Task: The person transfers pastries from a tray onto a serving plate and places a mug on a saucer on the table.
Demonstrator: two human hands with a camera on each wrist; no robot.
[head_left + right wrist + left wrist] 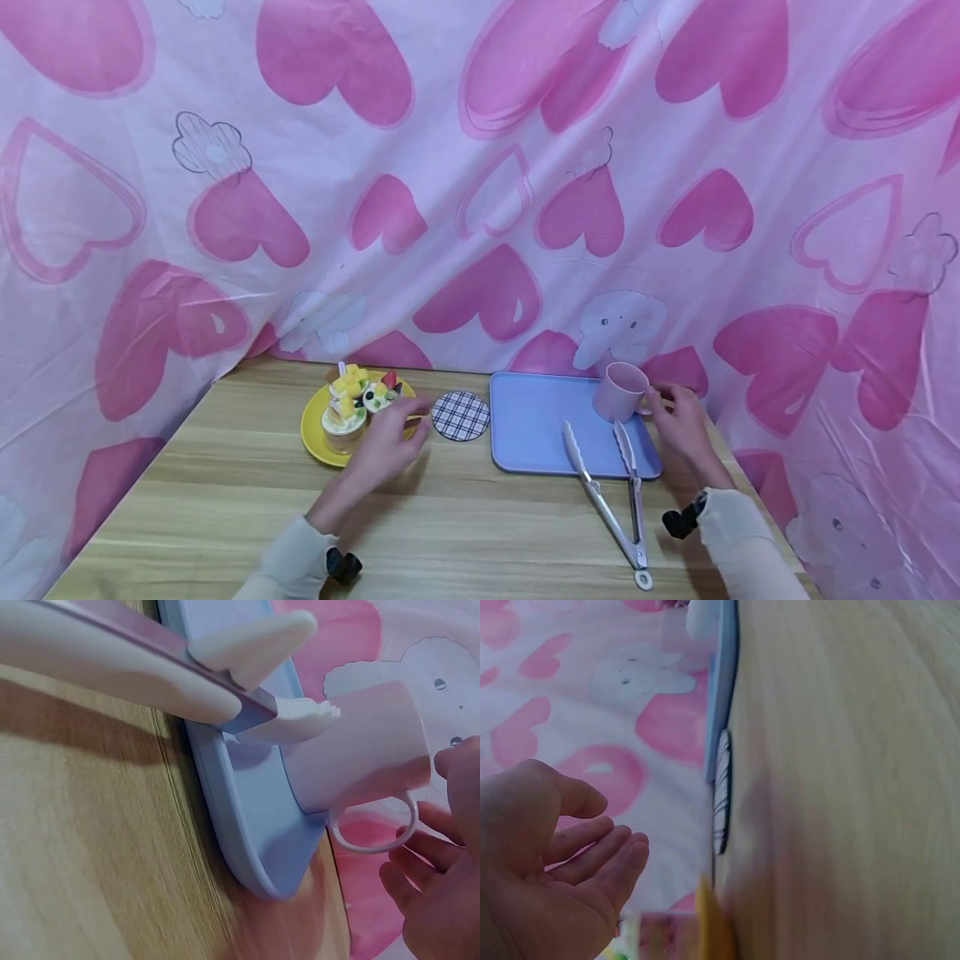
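Observation:
A pink mug (619,393) stands upright on the right back part of a blue tray (531,427). My right hand (681,427) is at the mug's right side, its fingertips right at the handle (369,848), fingers relaxed with the thumb apart. On the left, my left hand (386,446) hovers by the right edge of a yellow plate (313,444), fingers loosely bent and palm bare in the left wrist view. Several dessert cups (345,440) topped with cream and fruit sit on that plate, partly hidden by this hand.
A round checked coaster (461,416) lies between the plate and the tray. Metal tongs (606,510) with white tips lie spread, tips over the tray and hinged end toward me. A pink heart-patterned curtain (480,192) hangs behind the wooden table (450,533).

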